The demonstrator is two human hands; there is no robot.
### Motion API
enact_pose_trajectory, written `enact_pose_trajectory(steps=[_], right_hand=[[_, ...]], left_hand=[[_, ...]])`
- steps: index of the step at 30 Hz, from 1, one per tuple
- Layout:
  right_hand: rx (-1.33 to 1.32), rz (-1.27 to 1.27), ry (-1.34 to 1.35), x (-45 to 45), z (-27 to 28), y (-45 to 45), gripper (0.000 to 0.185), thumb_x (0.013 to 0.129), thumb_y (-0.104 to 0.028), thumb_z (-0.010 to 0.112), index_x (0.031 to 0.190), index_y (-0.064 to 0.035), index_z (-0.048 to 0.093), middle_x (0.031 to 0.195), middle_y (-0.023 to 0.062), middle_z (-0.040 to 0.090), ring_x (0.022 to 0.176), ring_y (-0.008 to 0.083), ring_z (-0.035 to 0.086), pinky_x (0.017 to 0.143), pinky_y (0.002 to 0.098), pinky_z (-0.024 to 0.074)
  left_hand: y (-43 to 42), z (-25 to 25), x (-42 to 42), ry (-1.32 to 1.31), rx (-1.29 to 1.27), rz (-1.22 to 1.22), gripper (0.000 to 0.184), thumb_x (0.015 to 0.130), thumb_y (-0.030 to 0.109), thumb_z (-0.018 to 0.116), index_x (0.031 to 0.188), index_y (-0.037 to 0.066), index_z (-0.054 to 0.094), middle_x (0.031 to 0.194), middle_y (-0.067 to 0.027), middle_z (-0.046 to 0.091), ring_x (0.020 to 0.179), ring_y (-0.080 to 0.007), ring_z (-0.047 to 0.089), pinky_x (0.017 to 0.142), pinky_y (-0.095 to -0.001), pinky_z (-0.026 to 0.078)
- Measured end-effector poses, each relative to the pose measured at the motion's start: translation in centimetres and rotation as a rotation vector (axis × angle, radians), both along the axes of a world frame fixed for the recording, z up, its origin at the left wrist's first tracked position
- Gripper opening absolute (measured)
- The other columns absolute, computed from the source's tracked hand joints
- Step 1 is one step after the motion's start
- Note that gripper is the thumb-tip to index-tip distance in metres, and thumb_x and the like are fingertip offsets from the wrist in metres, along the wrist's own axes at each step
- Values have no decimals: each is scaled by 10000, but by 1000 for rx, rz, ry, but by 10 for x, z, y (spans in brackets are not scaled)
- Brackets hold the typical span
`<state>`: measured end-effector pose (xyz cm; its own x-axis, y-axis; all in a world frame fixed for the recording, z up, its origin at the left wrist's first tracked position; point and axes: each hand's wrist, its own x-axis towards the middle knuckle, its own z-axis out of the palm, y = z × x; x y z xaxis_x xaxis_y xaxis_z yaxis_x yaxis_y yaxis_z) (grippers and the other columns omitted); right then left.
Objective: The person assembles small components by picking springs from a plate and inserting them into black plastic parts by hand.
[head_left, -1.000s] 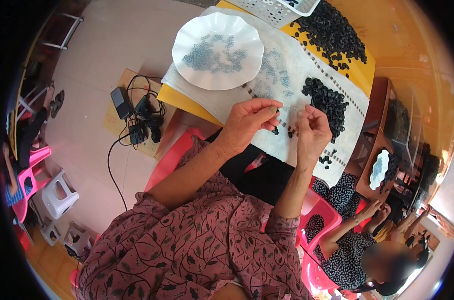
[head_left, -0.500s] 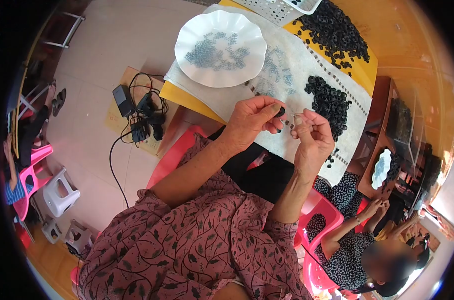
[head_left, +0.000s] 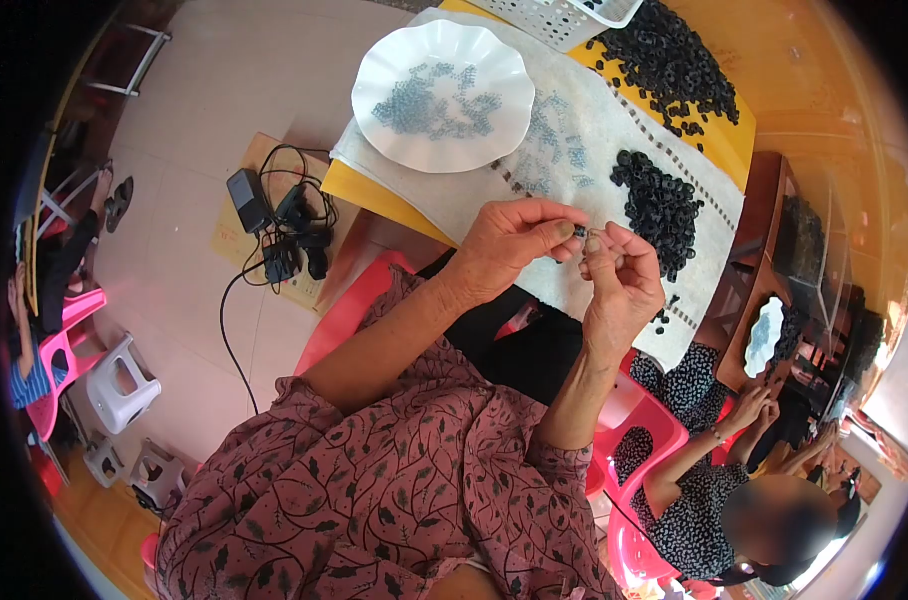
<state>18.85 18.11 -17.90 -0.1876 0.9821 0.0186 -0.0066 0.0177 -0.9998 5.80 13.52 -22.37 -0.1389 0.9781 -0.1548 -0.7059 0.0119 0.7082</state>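
Observation:
My left hand is closed, thumb and index finger pinching a small black ring-shaped piece, mostly covered by the fingertips. Against it, my right hand pinches something tiny that I cannot make out. The fingertips of both hands nearly touch above the pale cloth. Just beyond my right hand lies a pile of small black ring-shaped pieces. A scalloped white plate holds many tiny clear bluish pieces, and more of them are scattered on the cloth beside it.
A white perforated basket stands at the table's far edge, beside a larger heap of black pieces. Cables and a black adapter lie on a box at left. Another person works at right, near another white plate.
My left fingertips have moved slightly right, closing the gap to my right hand. The black piece, plainly visible before, is now mostly hidden between the fingers.

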Motion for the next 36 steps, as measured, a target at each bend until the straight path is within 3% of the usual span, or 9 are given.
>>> enact_pose_trajectory(steps=[5, 11, 18, 22, 27, 30, 33, 35, 36], right_hand=[[43, -33, -35, 1, 3, -3, 207, 820, 65, 667, 1016, 11, 627, 861, 50, 650, 668, 53, 539, 612, 179, 449], [328, -74, -263, 1, -3, -7, 177, 798, 57, 689, 959, 7, 636, 836, 36, 616, 633, 58, 520, 582, 186, 446], [559, -80, -550, -4, 8, -16, 141, 801, 50, 678, 932, 14, 640, 817, 91, 627, 622, 102, 580, 524, 225, 475], [660, -88, -676, -11, 11, -27, 173, 818, 80, 617, 977, 19, 642, 839, 132, 636, 661, 185, 639, 561, 279, 521], [725, -91, -700, -13, -5, -35, 205, 840, 77, 591, 1037, 33, 626, 854, 147, 648, 665, 188, 653, 578, 285, 532], [611, -86, -620, -10, -4, -36, 197, 876, 33, 587, 1070, 34, 622, 887, 125, 656, 672, 137, 647, 581, 249, 524], [277, -125, -408, 3, -10, -21, 146, 883, 8, 587, 1022, 30, 626, 837, 123, 635, 618, 136, 617, 540, 234, 488], [469, -176, -679, 14, -17, 1, 142, 871, 0, 597, 1006, 20, 633, 830, 115, 616, 603, 160, 602, 533, 263, 481], [544, -193, -786, 19, -20, 13, 126, 849, -16, 615, 970, 3, 645, 823, 119, 597, 608, 210, 598, 548, 311, 487]], left_hand=[[-1, 7, -2, 105, 49, -42, 241, 955, 80, 534, 1152, -31, 617, 994, -83, 653, 873, -119, 630, 802, -246, 518], [-2, 14, -4, 168, 3, -57, 231, 961, 61, 508, 1140, -29, 622, 964, -65, 652, 842, -103, 625, 784, -239, 519], [-3, 11, -1, 189, 55, -39, 224, 967, 47, 482, 1122, -29, 625, 900, -51, 647, 797, -85, 608, 760, -232, 517], [-4, 10, 6, 275, 55, 2, 189, 954, 41, 503, 1076, -17, 635, 858, -37, 645, 739, -70, 601, 701, -219, 516], [-5, 11, 12, 437, 18, 74, 182, 958, 29, 494, 1066, -22, 632, 844, -21, 630, 722, -63, 582, 667, -209, 499], [-4, 5, 11, 436, -7, 62, 176, 962, 50, 503, 1057, -15, 634, 838, -22, 628, 713, -59, 577, 654, -206, 496], [-3, 1, 9, 295, -36, 17, 178, 964, 83, 515, 1062, -4, 636, 850, -36, 639, 690, -64, 575, 626, -207, 488], [-2, 0, 7, -10, -129, -29, 192, 965, 122, 529, 1072, 0, 632, 873, -60, 654, 685, -77, 578, 621, -215, 483], [-2, 0, 6, -10, -127, -28, 192, 965, 122, 529, 1072, 0, 632, 873, -60, 654, 685, -77, 578, 621, -215, 483]])
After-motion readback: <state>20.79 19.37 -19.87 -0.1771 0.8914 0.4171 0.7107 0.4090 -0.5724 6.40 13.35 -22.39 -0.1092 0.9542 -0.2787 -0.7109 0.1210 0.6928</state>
